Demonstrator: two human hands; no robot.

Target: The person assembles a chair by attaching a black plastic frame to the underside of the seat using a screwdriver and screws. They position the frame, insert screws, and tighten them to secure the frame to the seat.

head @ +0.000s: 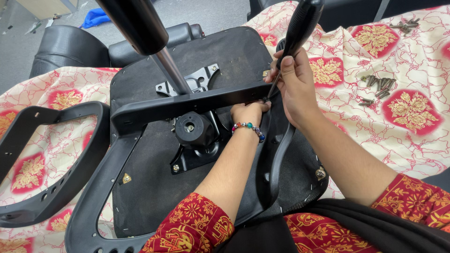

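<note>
An upturned black office chair seat (154,187) lies on a patterned cloth. Its metal mechanism plate (197,82) and gas cylinder (166,65) point up at me. A black armrest frame (187,105) rests across the seat. My right hand (293,82) grips a black-handled screwdriver (300,23), its tip down at the armrest's right end. My left hand (248,112), with a bead bracelet on the wrist, reaches under that same end of the armrest; its fingers are hidden behind the bar.
A second black armrest (47,164) lies on the cloth at the left. Loose screws (379,84) sit on the cloth at the right, with more screws (405,26) farther back. A black chair back (70,47) lies behind the seat.
</note>
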